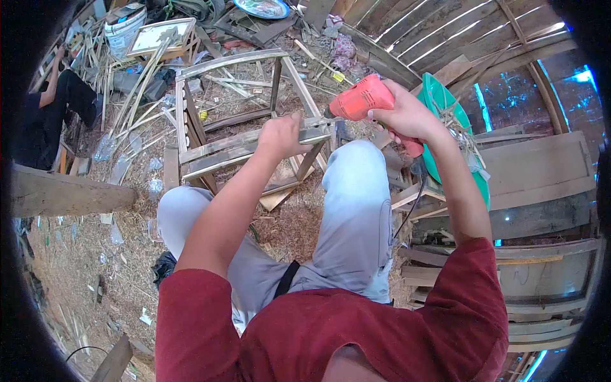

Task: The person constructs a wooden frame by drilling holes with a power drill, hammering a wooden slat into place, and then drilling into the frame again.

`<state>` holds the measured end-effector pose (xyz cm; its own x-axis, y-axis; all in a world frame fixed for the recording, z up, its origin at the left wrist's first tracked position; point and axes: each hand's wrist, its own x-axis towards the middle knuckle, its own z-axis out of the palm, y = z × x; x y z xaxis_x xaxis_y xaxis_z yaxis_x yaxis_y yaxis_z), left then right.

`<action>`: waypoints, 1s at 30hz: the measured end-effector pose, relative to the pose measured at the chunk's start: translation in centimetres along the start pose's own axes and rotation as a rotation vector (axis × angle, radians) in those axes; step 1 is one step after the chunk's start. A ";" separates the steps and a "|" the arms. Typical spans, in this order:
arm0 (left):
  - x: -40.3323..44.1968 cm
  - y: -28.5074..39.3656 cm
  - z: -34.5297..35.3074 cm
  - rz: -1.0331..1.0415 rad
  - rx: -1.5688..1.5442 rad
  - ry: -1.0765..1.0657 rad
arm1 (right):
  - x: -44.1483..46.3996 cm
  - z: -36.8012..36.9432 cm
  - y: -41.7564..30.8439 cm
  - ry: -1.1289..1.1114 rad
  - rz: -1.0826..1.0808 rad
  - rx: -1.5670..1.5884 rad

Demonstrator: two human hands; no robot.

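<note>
A small wooden frame (216, 148), box-shaped with legs and rails, stands on the littered ground before my knees. My left hand (280, 135) is closed over its near top rail, close to the right corner. In my right hand (407, 114) is an orange-red power drill (364, 98), gripped by its handle and pointing left. The drill's front end is at the frame's right corner; whether a bit touches the wood I cannot make out. A dark cord hangs below the handle.
A green plastic basin (436, 95) with scraps stands at right, near stacked boards (534, 169). Another person (51, 121) sits at far left, beyond a thick log (70, 191). Wood strips (143, 89) and a white bucket (121, 38) lie at the back left.
</note>
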<state>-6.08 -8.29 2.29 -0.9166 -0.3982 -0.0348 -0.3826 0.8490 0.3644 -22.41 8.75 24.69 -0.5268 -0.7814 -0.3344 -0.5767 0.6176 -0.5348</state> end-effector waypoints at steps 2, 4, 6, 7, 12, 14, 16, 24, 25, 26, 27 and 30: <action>0.0 0.0 0.0 0.001 0.010 0.000 | -0.1 0.1 -0.1 0.009 -0.005 -0.002; 0.0 0.0 0.0 0.005 0.026 0.003 | -0.2 0.3 -0.2 0.018 -0.005 0.005; 0.0 0.1 0.1 -0.003 0.032 -0.004 | -0.4 0.6 -0.4 0.030 0.001 0.019; 0.1 0.1 0.1 -0.007 0.036 -0.007 | -0.5 0.6 -0.5 0.025 0.007 0.023; -0.3 0.1 0.2 0.003 0.012 0.027 | -0.7 0.6 -0.5 0.024 0.005 0.037; -0.1 0.0 0.5 0.009 0.025 0.035 | -0.9 0.7 -0.6 0.029 0.012 0.046; -0.1 -0.2 0.9 0.032 0.032 0.066 | -0.9 0.7 -0.6 0.026 0.015 0.058; -0.1 -0.2 0.6 -0.002 0.005 0.025 | -0.4 0.7 0.8 0.027 0.018 0.139; -0.1 -0.1 0.5 0.000 -0.001 0.025 | -0.5 0.6 0.5 0.024 0.015 0.141; -0.1 -0.1 0.5 0.002 0.005 0.027 | -0.8 0.4 0.2 0.021 0.012 0.142; -0.1 -0.1 0.5 0.005 0.011 0.029 | -1.0 0.3 0.0 0.019 0.010 0.142; -0.3 0.2 -0.3 -0.008 0.019 -0.003 | -1.2 0.2 0.2 0.021 0.010 0.132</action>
<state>-5.86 -8.11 2.61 -0.9139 -0.4039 -0.0403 -0.3920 0.8524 0.3460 -21.79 9.76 24.81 -0.5459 -0.7722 -0.3250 -0.4849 0.6076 -0.6291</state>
